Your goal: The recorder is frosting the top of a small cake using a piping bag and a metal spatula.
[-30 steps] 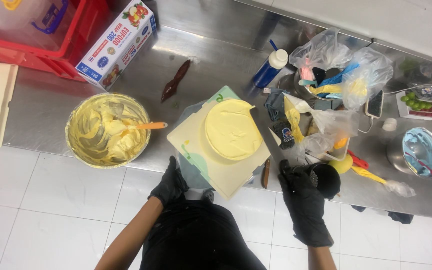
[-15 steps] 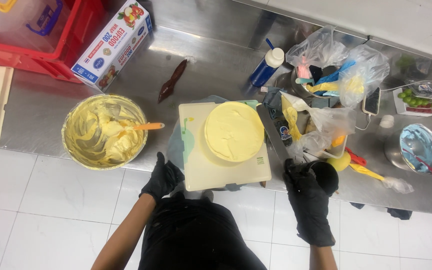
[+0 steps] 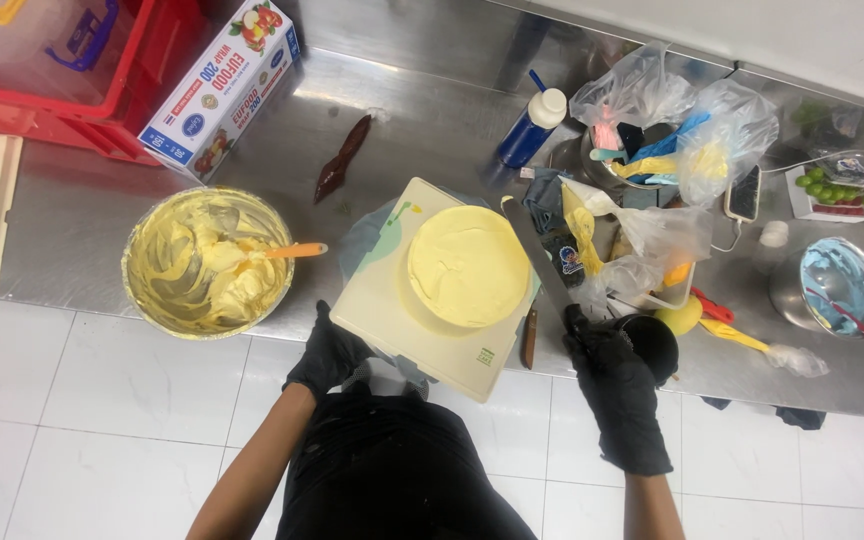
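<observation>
A round cake (image 3: 468,265) coated in pale yellow cream sits on a square cream board (image 3: 392,318) at the counter's front edge. My left hand (image 3: 330,352), in a black glove, touches the board's near left edge. My right hand (image 3: 612,378), also gloved in black, grips the handle of a long flat spatula (image 3: 538,264) whose blade lies against the cake's right side. A metal bowl (image 3: 208,262) of yellow cream with an orange-handled spatula (image 3: 292,251) stands to the left of the board.
A steel counter (image 3: 432,130) carries a red crate (image 3: 102,80), a long printed box (image 3: 222,88), a brown piping bag (image 3: 342,158), a blue bottle (image 3: 530,128), plastic bags with piping bags (image 3: 672,150), and a blue-stained bowl (image 3: 832,285). White tiled floor lies below.
The board with the cake has turned, its corners shifting. My right hand has taken up the long spatula and laid its blade against the cake's right side. My left hand stays at the board's edge.
</observation>
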